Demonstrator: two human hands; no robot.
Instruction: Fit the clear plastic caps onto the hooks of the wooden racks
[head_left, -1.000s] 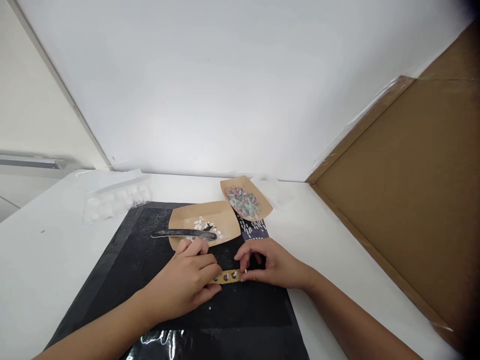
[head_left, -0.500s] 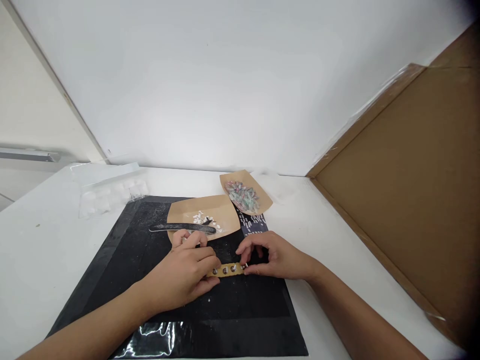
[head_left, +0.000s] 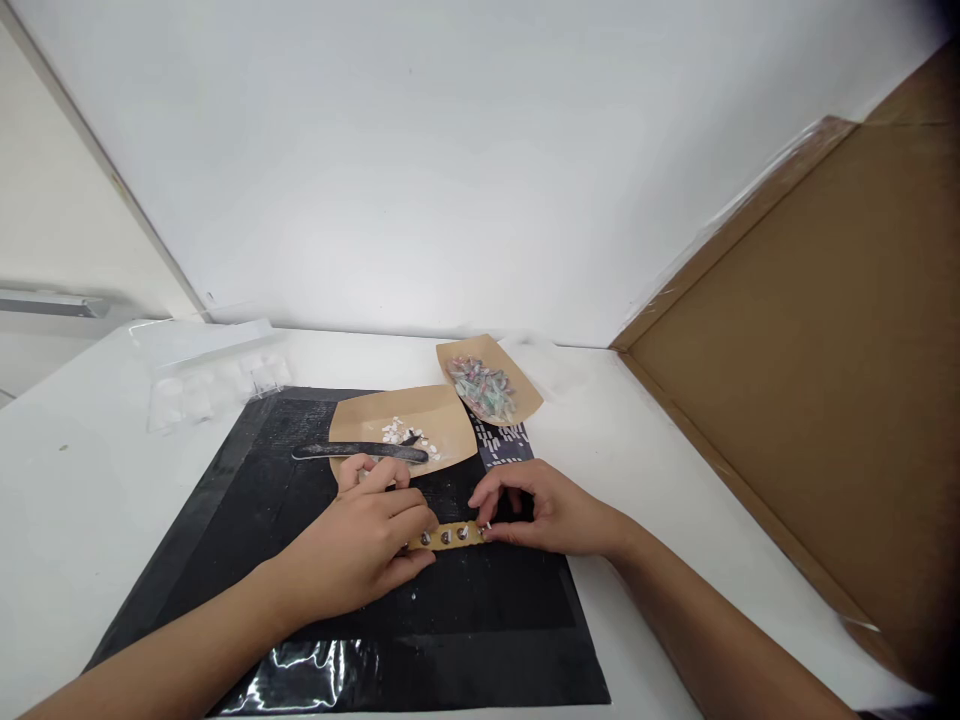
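Observation:
A narrow yellow strip (head_left: 454,535) lies across the black mat, with round dark spots along it and a small white piece standing at several of them. My left hand (head_left: 379,535) is closed around its left end, thumb on the near edge and fingers on the far edge, hiding that end. At the right end, the thumb and forefinger of my right hand (head_left: 536,508) pinch a small white piece (head_left: 487,525), whose exact kind I cannot make out. Just beyond my left fingers, a black nail file (head_left: 360,452) rests over the edge of a brown paper tray (head_left: 442,405).
White chips and a dark scrap lie in that tray. Behind it, a second paper tray (head_left: 525,390) holds many coloured pieces in clear wrapping. A clear plastic case (head_left: 217,385) stands at back left. The black mat (head_left: 450,655) covers the middle; a cardboard panel (head_left: 795,350) rises at right.
The whole view has shifted slightly. Both hands keep nearly the same hold at the strip, and the small white piece at my right fingertips shows a little more upright.

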